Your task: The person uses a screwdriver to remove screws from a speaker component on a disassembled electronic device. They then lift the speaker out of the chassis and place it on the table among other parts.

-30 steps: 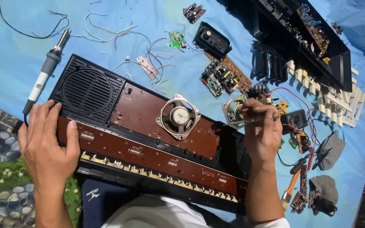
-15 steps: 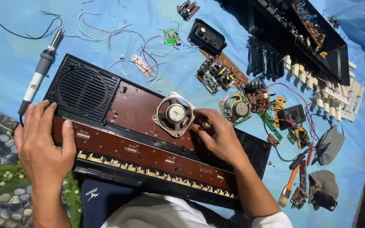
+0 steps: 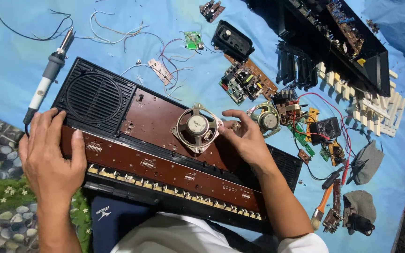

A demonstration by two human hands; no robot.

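Note:
A long brown and black keyboard chassis (image 3: 155, 161) lies across my lap on a blue sheet, with a black speaker grille (image 3: 94, 98) at its left end. My left hand (image 3: 52, 157) grips the chassis's left end, thumb on the brown panel. A round metal speaker (image 3: 197, 127) rests on the chassis's middle. My right hand (image 3: 245, 139) is just right of it, thumb and fingertips pinching its right rim. A second loose speaker (image 3: 266, 120) sits beside my right hand on the sheet.
A soldering iron (image 3: 47, 83) lies at the left with loose wires (image 3: 118, 33) behind. Circuit boards (image 3: 245, 80), a black housing (image 3: 341, 44), white keys (image 3: 376, 107), black keys (image 3: 296, 70), a brush (image 3: 322, 208) and grey cloths (image 3: 366, 161) fill the right side.
My right hand has left the loose speaker on the sheet and moved left onto the chassis, to the rim of the speaker lying there. The left hand has stayed in place.

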